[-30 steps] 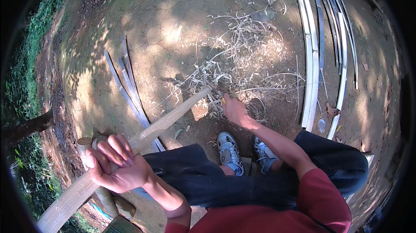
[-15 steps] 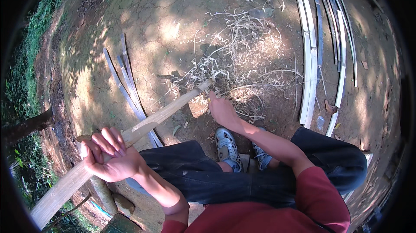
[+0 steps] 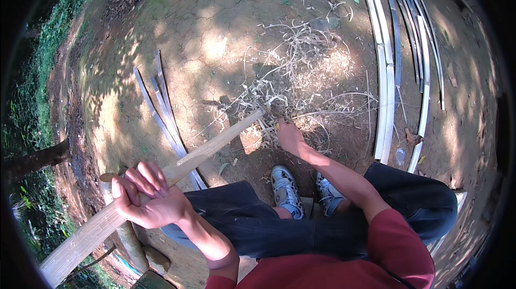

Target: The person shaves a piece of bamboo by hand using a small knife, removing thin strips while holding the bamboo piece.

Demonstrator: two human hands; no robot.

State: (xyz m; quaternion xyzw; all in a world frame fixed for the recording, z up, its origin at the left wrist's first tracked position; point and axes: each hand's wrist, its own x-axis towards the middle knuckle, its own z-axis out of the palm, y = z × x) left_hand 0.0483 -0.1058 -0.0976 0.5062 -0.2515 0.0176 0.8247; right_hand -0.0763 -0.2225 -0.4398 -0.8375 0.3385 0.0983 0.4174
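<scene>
A long, pale bamboo strip (image 3: 220, 144) slants from the lower left up to the middle of the ground, its far end over a heap of shavings (image 3: 263, 93). My left hand (image 3: 156, 197) is closed around its nearer half, fingers curled over the top. Just right of the far end, my right hand (image 3: 291, 138) is closed on a small tool with a yellowish handle (image 3: 277, 126). Most of that tool is hidden by the fingers, so its kind cannot be made out. A wooden post (image 3: 128, 238) stands beneath the strip beside my left hand.
Split bamboo strips (image 3: 382, 74) lie lengthwise on the right, and several darker ones (image 3: 164, 111) lie on the left. My shoes (image 3: 285, 189) rest on the earth near the shavings. A tree trunk (image 3: 37, 160) and green plants (image 3: 43, 68) border the left side.
My right hand has moved right and slightly nearer, away from the strip's far end. My left hand keeps its hold, and the view has shifted slightly.
</scene>
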